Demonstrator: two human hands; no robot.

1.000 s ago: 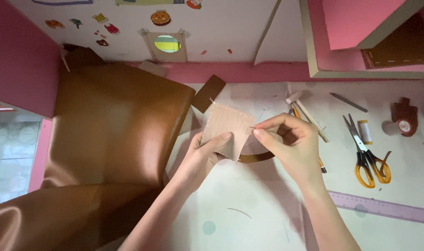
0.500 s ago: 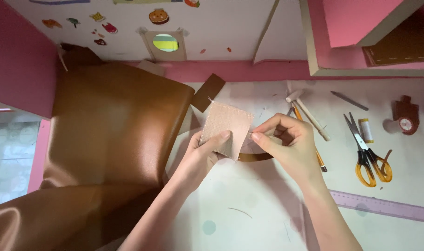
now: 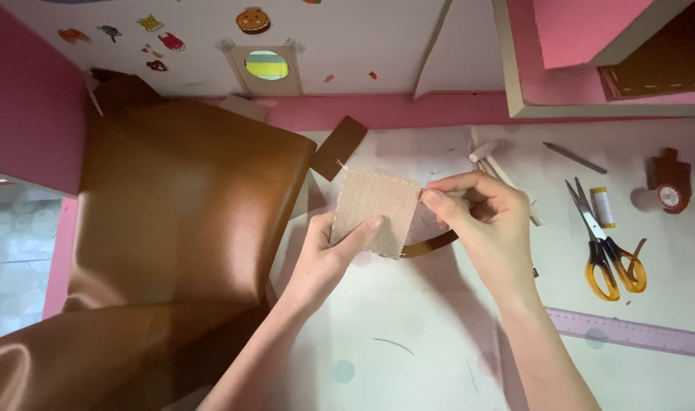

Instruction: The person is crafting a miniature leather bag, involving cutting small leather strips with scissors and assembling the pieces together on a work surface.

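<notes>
Brown leather-like sheet, glossy and folded, covers the bench to the left of the hands and is the largest thing in view. Beyond the hands, a white wall carries small coloured stickers and a round green-lit hole. To the right of the right hand lie yellow-handled scissors, a lilac ruler, a small yellow spool and a brown bobbin. A square tan fabric patch with stitched edges is held up between the hands. The left hand pinches its lower left side, thumb on the face; the right hand pinches its right edge with thumb and forefinger. A dark brown strip curls beneath it.
</notes>
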